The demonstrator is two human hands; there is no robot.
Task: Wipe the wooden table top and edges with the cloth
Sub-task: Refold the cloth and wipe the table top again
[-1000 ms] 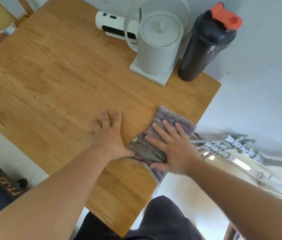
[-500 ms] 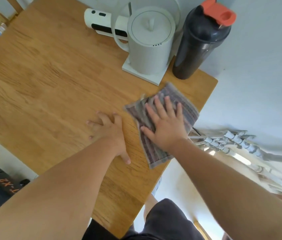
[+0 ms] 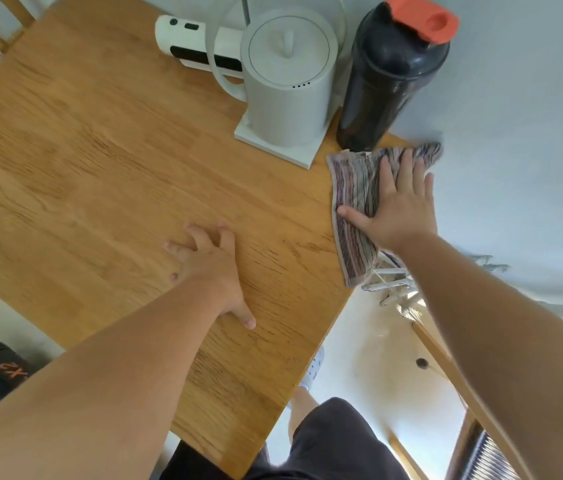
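A striped grey and pink cloth (image 3: 354, 202) lies on the far right corner of the wooden table (image 3: 100, 161), its lower end hanging past the right edge. My right hand (image 3: 397, 206) presses flat on the cloth with straight, spread fingers, just below the black bottle. My left hand (image 3: 211, 268) rests on the bare table top near the middle, fingers spread and slightly bent, holding nothing.
A white electric kettle (image 3: 287, 84) on its base stands at the back, next to a black shaker bottle (image 3: 387, 74) with an orange lid. A white cylindrical device (image 3: 190, 43) lies behind the kettle. The wall runs along the right. A white folding rack (image 3: 387, 282) stands below the table's right edge.
My right hand slid the cloth from the near right edge away toward the far right corner, beside the bottle. My left hand stayed pressed on the table top.
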